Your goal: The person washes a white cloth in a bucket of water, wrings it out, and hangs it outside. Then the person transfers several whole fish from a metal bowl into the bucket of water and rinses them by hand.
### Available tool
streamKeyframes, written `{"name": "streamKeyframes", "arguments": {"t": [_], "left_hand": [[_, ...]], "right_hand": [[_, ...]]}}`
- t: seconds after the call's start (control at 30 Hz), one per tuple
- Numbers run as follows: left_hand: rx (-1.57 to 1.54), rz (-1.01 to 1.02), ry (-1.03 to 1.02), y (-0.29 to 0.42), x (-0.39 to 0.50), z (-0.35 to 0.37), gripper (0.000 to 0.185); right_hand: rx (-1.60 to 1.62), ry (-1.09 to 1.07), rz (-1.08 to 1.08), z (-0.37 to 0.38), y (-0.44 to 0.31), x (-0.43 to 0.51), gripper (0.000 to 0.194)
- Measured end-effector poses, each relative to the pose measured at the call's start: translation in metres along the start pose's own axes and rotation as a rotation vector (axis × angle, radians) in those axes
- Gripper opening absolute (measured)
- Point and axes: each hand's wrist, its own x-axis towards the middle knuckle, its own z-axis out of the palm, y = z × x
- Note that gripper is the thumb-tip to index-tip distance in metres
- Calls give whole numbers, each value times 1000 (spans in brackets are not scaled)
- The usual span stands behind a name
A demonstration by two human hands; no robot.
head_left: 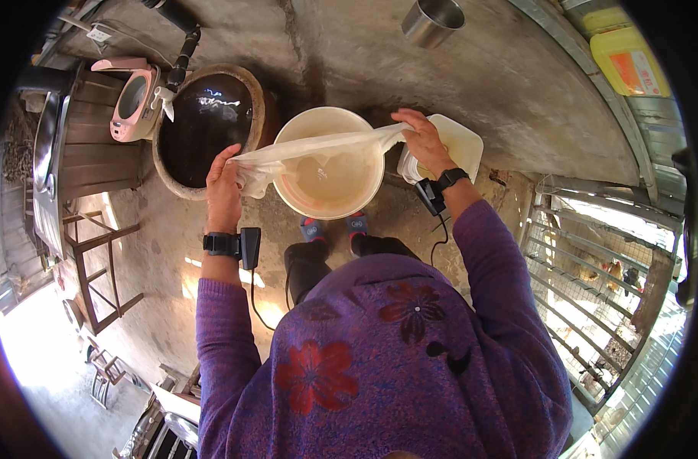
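Observation:
A thin white cloth [320, 144] is stretched between my hands across the top of a round white bucket [280, 189]. My left hand [222, 181] grips its bunched end to the left of the bucket, where some folds hang down. The other end is pinched in my right hand [422, 137], beyond the bucket's right rim. Cloudy, pale liquid [323, 178] lies in the bucket below the cloth. Partly behind my right hand stands a pale square plastic container [468, 137] with yellowish contents.
A large water vat [259, 109] with dark water stands at left, under a white tap [164, 100]. Beside it is a pink rice cooker [119, 123] with its lid raised. A metal pot [432, 26] is by the wall. Chickens [614, 272] show behind the barred gate [584, 287] at right.

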Motion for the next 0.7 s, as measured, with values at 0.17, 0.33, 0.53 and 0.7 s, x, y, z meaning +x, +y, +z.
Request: {"name": "streamKeyframes", "arguments": {"t": [0.17,0.33,0.53,0.7], "left_hand": [[385,75,-261,5,7,4,20],[1105,269,-290,-7,5,14,25],[594,21,-233,-30,23,7,26],[-22,-158,-128,-31,20,13,21]], "right_hand": [[761,-40,244,3,-25,17,36],[828,-48,326,-4,-39,24,36],[425,-554,300,-18,-56,15,39],[284,-869,368,-7,-66,-1,39]]}}
